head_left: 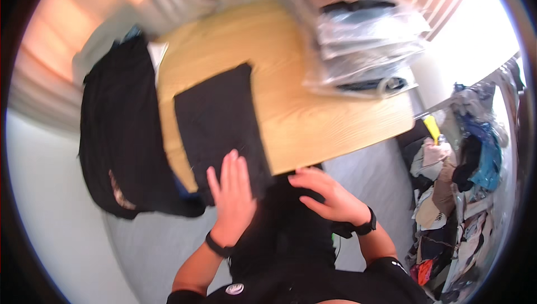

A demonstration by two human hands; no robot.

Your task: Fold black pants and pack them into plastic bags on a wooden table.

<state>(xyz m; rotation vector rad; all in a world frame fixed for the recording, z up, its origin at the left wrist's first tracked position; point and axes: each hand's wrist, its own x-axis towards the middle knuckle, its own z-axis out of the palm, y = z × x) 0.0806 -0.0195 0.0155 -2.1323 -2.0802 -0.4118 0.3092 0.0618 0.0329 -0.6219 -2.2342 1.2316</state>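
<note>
A black folded garment (218, 119) lies flat on the wooden table, its near end reaching the table's front edge. Resting on that near end is my left hand (231, 186), palm down with fingers stretched out. My right hand (324, 192) hovers just off the table's front edge, to the right of the garment. Its fingers are apart and nothing shows between them. Each wrist wears a black band. To the left, a large heap of black clothing (123, 130) hangs over the table's side.
The light wooden table (335, 122) carries a stack of clear plastic bags with folded clothes (369, 46) at its back right. Right of the table, a rack (447, 192) is crammed with mixed clothes. A pale curtain (50, 69) borders the far left.
</note>
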